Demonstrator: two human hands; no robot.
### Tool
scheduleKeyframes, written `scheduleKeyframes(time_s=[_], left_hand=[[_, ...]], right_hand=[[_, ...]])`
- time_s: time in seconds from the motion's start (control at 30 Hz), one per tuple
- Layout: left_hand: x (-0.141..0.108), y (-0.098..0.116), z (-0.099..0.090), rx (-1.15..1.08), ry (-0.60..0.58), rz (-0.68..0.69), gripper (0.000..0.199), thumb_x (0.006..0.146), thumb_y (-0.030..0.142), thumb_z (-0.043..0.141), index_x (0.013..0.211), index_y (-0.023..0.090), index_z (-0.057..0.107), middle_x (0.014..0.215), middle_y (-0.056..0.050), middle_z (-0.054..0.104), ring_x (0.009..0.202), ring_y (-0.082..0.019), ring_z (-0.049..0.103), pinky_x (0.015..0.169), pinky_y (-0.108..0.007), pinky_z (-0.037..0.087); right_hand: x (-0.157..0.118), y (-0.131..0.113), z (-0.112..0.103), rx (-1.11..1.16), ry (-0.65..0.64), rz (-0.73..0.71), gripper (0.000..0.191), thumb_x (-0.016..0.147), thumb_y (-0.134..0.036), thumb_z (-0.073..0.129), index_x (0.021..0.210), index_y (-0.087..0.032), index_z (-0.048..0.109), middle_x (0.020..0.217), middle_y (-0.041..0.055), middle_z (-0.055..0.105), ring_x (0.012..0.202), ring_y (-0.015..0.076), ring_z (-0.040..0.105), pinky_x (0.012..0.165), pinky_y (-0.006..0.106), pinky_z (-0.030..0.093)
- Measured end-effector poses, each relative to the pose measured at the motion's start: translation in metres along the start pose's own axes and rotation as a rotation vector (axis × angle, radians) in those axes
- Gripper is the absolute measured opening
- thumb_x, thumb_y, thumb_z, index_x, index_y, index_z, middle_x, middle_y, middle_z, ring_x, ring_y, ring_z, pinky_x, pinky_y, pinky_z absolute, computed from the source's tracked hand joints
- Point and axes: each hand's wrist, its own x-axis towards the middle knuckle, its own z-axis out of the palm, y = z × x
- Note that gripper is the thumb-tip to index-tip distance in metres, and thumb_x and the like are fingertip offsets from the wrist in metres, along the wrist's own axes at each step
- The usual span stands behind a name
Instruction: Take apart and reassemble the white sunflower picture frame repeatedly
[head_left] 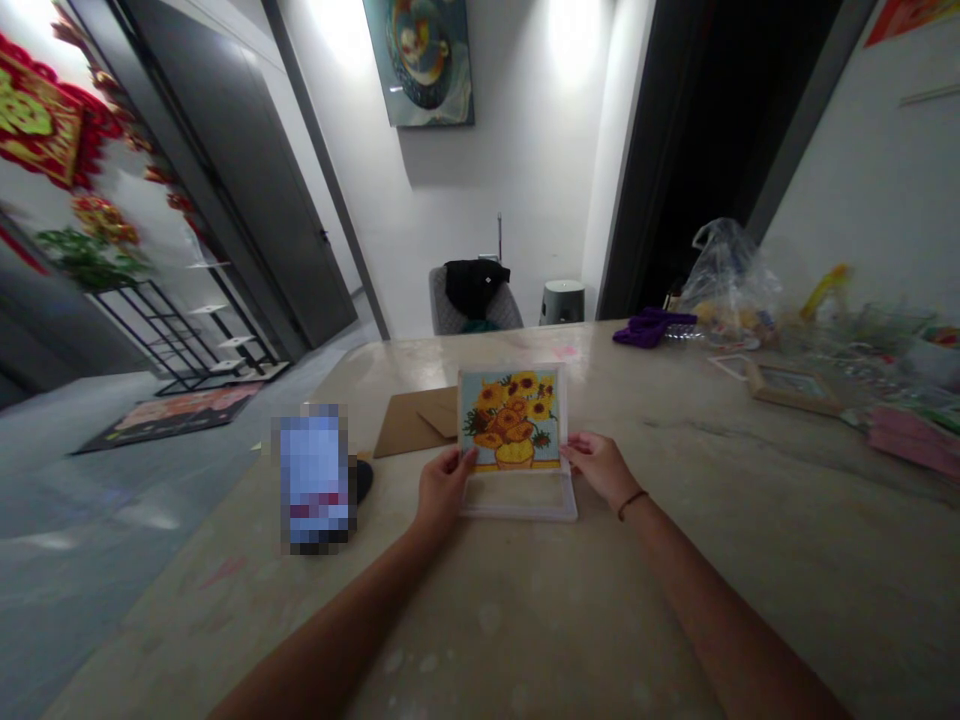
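A small sunflower picture (513, 418) in a pale frame (564, 400) stands tilted up at the middle of the table. My left hand (444, 487) pinches its lower left edge between thumb and fingers. At the lower right edge, my right hand (598, 464), with a thin bracelet on the wrist, has its fingers closed on the frame. Below the picture a second pale, hollow frame (519, 514) lies flat on the table, touching or joined to the upper one; which, I cannot tell. Behind and left of the picture lies a brown envelope (411, 420), partly covered by it.
A phone (315, 475), blurred out, stands on a dark holder at the left of the table (495, 640). Toward the right are a purple cloth (651, 326), a clear plastic bag (731, 290), a wooden frame (796, 387) and a pink item (911, 438). A chair (444, 300) stands behind.
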Motion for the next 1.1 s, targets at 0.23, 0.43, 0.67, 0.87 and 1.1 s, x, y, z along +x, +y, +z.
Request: scheduleKeyframes(time_s=[0.23, 0.43, 0.67, 0.87, 1.1], left_hand=[[-0.003, 0.0, 0.0, -0.026, 0.017, -0.032, 0.038, 0.064, 0.049, 0.061, 0.073, 0.013, 0.067, 0.07, -0.002, 0.068, 0.068, -0.017, 0.06, 0.06, -0.023, 0.043], [-0.015, 0.005, 0.007, -0.046, -0.015, -0.022, 0.04, 0.066, 0.049, 0.061, 0.081, 0.012, 0.066, 0.079, -0.006, 0.069, 0.073, -0.019, 0.062, 0.064, -0.027, 0.046], [-0.025, 0.016, 0.012, 0.029, -0.031, 0.088, 0.041, 0.078, 0.051, 0.045, 0.08, 0.016, 0.066, 0.084, -0.005, 0.069, 0.086, -0.021, 0.062, 0.082, -0.032, 0.045], [-0.019, 0.011, 0.01, 0.132, 0.019, 0.069, 0.037, 0.074, 0.049, 0.051, 0.083, 0.017, 0.069, 0.098, -0.008, 0.069, 0.099, -0.024, 0.059, 0.093, -0.038, 0.039], [-0.02, 0.012, 0.012, 0.176, -0.026, 0.077, 0.031, 0.07, 0.047, 0.057, 0.078, 0.02, 0.071, 0.09, -0.006, 0.071, 0.093, -0.025, 0.061, 0.101, -0.045, 0.027]], right_hand=[[-0.021, -0.012, 0.013, -0.695, 0.237, -0.613, 0.043, 0.073, -0.026, 0.057, 0.114, -0.013, 0.054, 0.11, 0.0147, 0.058, 0.102, 0.0258, 0.052, 0.088, 0.043, 0.042], [-0.042, -0.027, 0.035, -1.106, 0.024, -0.9, 0.033, 0.084, -0.011, 0.044, 0.111, -0.023, 0.058, 0.12, 0.0102, 0.056, 0.108, 0.0229, 0.049, 0.092, 0.041, 0.037], [-0.036, -0.027, 0.019, -0.721, 0.13, -0.708, 0.031, 0.082, -0.01, 0.043, 0.1, -0.021, 0.066, 0.108, 0.0066, 0.065, 0.102, 0.0198, 0.056, 0.092, 0.036, 0.04], [-0.027, -0.033, 0.022, 0.338, 0.197, -0.174, 0.023, 0.07, -0.033, 0.062, 0.086, -0.017, 0.065, 0.093, 0.0059, 0.069, 0.09, 0.0214, 0.063, 0.082, 0.036, 0.048], [-0.035, -0.029, 0.041, 0.782, -0.022, 0.104, 0.03, 0.057, -0.028, 0.073, 0.084, -0.019, 0.064, 0.091, 0.0043, 0.07, 0.086, 0.0194, 0.065, 0.077, 0.033, 0.051]])
